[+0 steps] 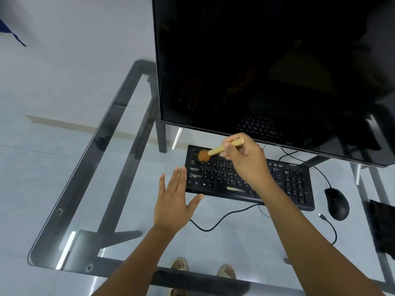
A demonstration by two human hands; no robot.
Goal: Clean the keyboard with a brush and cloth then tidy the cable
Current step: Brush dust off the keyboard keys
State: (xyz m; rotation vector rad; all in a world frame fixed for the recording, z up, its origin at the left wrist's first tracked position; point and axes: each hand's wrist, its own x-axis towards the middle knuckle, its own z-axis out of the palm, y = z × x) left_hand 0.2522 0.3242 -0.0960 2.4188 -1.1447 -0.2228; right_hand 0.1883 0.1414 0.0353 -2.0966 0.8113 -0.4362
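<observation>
A black keyboard (pixel 284 184) lies on the glass desk (pixel 89 189) below the monitor. My right hand (pixel 245 161) grips a wooden-handled brush (pixel 215 150), whose orange bristles touch the keyboard's upper left keys. My left hand (pixel 175 199) hovers flat with straight fingers at the keyboard's left end, thumb near its front edge. The keyboard's black cable (pixel 218 222) runs loose over the glass in front of it. A dark cloth (pixel 382 227) lies at the desk's right edge.
A large dark monitor (pixel 267 71) stands close behind the keyboard. A black mouse (pixel 337 203) sits right of the keyboard, its cable (pixel 331 227) looping forward with a loose plug end. The desk's metal frame and my sandalled feet show through the glass.
</observation>
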